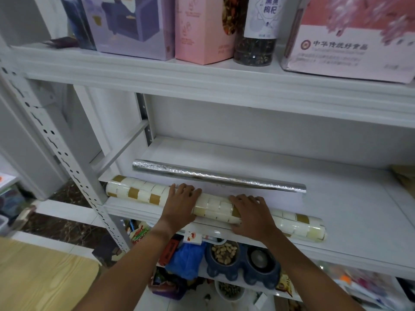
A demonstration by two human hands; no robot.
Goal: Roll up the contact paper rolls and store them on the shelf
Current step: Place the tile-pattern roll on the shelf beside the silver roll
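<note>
Cream-and-tan checked contact paper roll lying along the front edge of the white shelf, silver foil roll just behind. Left hand and right hand rest flat-fingered on its middle. Probably light, springy, prone to rolling; best steadied mid-length.

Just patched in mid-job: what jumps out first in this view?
Both hands, left hand and right hand, lie flat on a cream-and-tan checked roll at the front edge of the white shelf. Behind it lies a silver foil roll. Pink boxes line the shelf above.
</note>
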